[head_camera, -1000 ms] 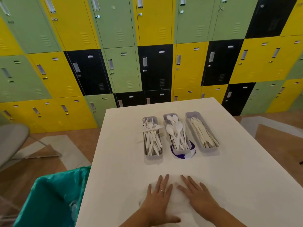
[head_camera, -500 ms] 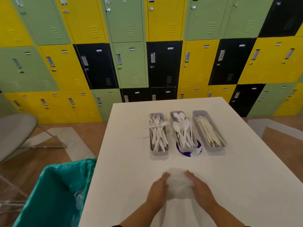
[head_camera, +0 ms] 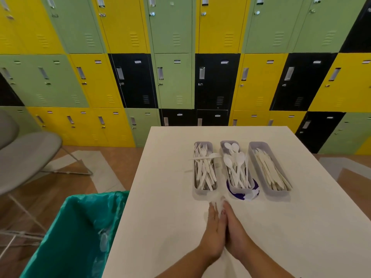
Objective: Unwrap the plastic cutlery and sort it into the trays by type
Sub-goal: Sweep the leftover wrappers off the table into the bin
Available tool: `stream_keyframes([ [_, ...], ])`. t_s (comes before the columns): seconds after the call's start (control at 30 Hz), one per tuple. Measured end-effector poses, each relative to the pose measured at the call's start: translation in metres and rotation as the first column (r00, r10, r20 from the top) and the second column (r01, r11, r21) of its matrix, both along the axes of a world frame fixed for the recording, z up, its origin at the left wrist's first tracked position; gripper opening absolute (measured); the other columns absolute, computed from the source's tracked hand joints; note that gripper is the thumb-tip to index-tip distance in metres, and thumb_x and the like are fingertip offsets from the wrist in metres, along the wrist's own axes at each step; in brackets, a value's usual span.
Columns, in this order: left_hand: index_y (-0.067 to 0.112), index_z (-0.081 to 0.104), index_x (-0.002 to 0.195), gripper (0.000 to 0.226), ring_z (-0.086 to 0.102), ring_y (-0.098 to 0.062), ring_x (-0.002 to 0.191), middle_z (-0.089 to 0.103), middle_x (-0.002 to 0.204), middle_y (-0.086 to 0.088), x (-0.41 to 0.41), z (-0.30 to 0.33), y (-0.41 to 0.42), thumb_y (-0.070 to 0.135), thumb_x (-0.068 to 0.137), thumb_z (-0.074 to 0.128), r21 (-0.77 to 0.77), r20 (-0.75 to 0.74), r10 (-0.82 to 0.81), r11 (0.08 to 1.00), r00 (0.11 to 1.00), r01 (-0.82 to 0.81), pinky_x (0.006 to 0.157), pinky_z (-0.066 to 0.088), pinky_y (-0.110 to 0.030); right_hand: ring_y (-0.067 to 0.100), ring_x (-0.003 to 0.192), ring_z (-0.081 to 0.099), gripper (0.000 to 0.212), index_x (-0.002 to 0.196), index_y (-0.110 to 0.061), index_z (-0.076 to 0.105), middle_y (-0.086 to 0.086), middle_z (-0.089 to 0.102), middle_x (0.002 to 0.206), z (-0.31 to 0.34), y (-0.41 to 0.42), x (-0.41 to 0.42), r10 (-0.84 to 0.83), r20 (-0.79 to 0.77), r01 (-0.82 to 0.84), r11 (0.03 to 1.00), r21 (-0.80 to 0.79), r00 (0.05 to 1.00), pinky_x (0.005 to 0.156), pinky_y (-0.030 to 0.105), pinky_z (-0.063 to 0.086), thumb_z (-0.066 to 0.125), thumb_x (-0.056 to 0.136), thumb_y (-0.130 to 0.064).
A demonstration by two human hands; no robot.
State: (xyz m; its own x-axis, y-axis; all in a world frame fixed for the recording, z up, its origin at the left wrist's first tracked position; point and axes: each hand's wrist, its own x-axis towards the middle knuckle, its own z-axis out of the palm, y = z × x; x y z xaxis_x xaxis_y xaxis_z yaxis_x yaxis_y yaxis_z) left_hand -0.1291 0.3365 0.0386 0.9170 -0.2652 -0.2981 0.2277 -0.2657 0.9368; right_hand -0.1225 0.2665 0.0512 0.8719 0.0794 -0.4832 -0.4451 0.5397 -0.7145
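My left hand (head_camera: 213,230) and right hand (head_camera: 234,229) are pressed flat together, fingers straight, some clear wrap squished between. Just past my fingertips: fork tray (head_camera: 204,192), spoon tray (head_camera: 240,191), knife tray (head_camera: 278,192), all full.

A wall of lockers (head_camera: 180,57) in yellow, green and black is seen beyond the far edge of the white table (head_camera: 301,227). The floor (head_camera: 112,167) is covered in brown with grey patches. A grey chair (head_camera: 26,155) is placed off the table's left edge, and a green-lined bin (head_camera: 76,233) stands against that edge.
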Motion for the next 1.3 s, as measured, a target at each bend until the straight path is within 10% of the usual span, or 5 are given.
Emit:
stream_keyframes([
  [0.3,0.026,-0.008,0.148,0.103,-0.013,0.000,0.143,-0.017,0.156,0.013,0.003,0.001,0.027,0.088,0.066,0.001,0.200,0.254,0.038,0.976,0.966,-0.091,0.120,-0.002,-0.025,0.024,0.098,0.062,0.028,0.118,-0.002,0.057,0.016,0.065,0.108,0.012,0.020,0.029,-0.100,-0.109,0.106,0.993,0.050,0.989,0.083,0.032,0.048,0.046,0.096,-0.015],
  [0.43,0.058,-0.003,0.130,0.088,-0.001,-0.003,0.143,-0.011,0.151,0.021,-0.005,0.019,0.033,0.095,0.052,0.014,0.031,0.114,0.435,0.897,0.893,-0.441,0.118,0.017,-0.037,0.030,0.091,0.065,0.033,0.118,-0.003,0.057,0.018,0.067,0.103,0.010,0.038,0.046,-0.048,-0.185,0.067,0.993,0.096,0.982,0.072,0.038,0.053,0.050,0.095,-0.025],
  [0.57,0.051,0.020,0.139,0.071,0.028,-0.008,0.135,0.025,0.141,0.021,0.010,0.031,0.048,0.067,0.076,0.049,-0.287,-0.158,0.578,0.749,0.801,-0.597,0.113,0.031,-0.040,0.029,0.112,0.061,0.077,0.124,-0.006,0.058,0.015,0.064,0.122,0.006,0.065,0.052,0.081,-0.186,-0.029,0.963,0.267,0.979,0.086,0.038,0.055,0.084,0.056,-0.029],
  [0.8,0.020,0.067,0.099,0.016,0.067,-0.013,0.095,0.071,0.100,-0.002,0.023,0.024,0.112,0.017,0.095,0.053,-0.279,-0.129,0.821,0.508,0.556,-0.815,0.088,0.053,-0.025,0.022,0.076,0.073,0.034,0.122,0.003,0.057,0.018,0.070,0.099,0.002,0.123,0.049,0.164,-0.192,-0.120,0.968,0.219,0.968,0.056,0.027,0.058,0.054,0.090,-0.008],
  [1.3,0.028,0.049,0.092,0.021,0.053,-0.015,0.069,0.058,0.078,0.005,-0.014,-0.024,0.251,0.007,0.090,0.049,-0.060,0.026,0.961,0.278,0.276,-0.959,0.070,0.046,-0.036,0.017,0.103,0.056,0.044,0.131,-0.022,0.047,0.000,0.054,0.122,-0.018,0.235,0.047,0.779,-0.025,-0.573,0.439,-0.692,0.627,0.082,0.027,0.052,0.059,0.089,-0.023],
])
